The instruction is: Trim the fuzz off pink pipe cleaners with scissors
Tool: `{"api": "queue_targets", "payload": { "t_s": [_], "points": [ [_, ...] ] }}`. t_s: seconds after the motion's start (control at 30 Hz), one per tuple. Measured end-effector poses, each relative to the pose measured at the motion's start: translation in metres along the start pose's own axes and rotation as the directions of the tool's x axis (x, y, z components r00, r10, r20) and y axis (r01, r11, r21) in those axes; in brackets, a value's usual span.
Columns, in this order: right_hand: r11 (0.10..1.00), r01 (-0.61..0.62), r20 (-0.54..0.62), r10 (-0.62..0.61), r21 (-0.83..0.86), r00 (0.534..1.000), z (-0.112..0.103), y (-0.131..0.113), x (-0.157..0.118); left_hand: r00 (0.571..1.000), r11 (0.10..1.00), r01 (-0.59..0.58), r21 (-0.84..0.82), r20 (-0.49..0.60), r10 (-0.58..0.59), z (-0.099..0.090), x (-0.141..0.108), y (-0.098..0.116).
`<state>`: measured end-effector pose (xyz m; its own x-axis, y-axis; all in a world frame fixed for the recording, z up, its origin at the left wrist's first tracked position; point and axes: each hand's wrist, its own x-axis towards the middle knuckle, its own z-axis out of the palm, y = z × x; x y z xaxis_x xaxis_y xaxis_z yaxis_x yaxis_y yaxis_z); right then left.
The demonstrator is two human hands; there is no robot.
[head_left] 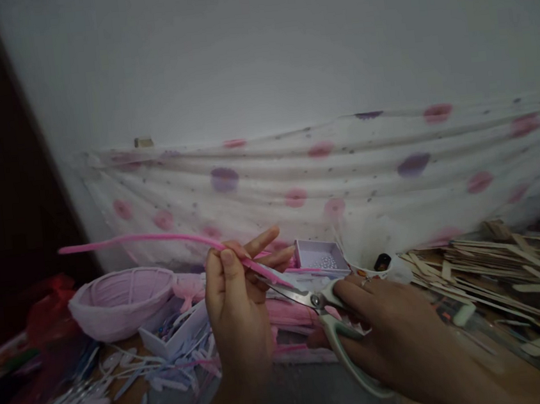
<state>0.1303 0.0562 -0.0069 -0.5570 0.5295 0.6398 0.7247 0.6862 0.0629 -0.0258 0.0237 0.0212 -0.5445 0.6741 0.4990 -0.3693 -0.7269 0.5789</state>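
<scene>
My left hand pinches a bright pink pipe cleaner between thumb and forefinger, its other fingers stretched to the right. One long end of the pipe cleaner runs out to the left, and the shorter end slants down toward the right. My right hand grips scissors with pale green-white handles. Their blades point up and left, along the pipe cleaner's short end close to my left fingers. Whether the blades touch it, I cannot tell. Below lie more pink strips, partly hidden by my hands.
At left stand a pale pink basket and a small box with beads. A white box holding pearl-like beads is behind the scissors. Wooden sticks are heaped at right. A dotted cloth hangs along the wall.
</scene>
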Motion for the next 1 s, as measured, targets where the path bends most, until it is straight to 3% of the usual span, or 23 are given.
{"api": "queue_targets", "payload": {
  "t_s": [0.5, 0.63, 0.77, 0.9, 1.0],
  "points": [
    [0.998, 0.07, -0.018, -0.07, 0.009, 0.997, 0.001, 0.003, 0.004, 1.0, 0.999, 0.03, -0.014, 0.002, -0.03, -0.002, 0.001, -0.001],
    [0.998, 0.048, 0.012, -0.049, 0.039, 0.999, 0.004, 0.006, 0.005, 0.998, 0.999, -0.051, -0.008, -0.04, 0.05, -0.005, 0.006, -0.004],
    [0.994, -0.03, 0.104, 0.019, 0.109, 0.994, 0.0, 0.009, 0.006, 0.993, 0.996, -0.089, 0.011, -0.083, 0.09, -0.012, 0.014, -0.005],
    [0.961, -0.136, 0.23, 0.08, 0.242, 0.97, -0.01, 0.005, 0.007, 0.995, 0.999, -0.019, -0.039, -0.098, 0.015, -0.019, 0.02, -0.002],
    [0.926, -0.189, 0.332, 0.075, 0.326, 0.94, -0.016, -0.002, 0.007, 0.998, 0.993, 0.053, -0.109, -0.034, -0.057, -0.02, 0.021, 0.002]
  ]
}}
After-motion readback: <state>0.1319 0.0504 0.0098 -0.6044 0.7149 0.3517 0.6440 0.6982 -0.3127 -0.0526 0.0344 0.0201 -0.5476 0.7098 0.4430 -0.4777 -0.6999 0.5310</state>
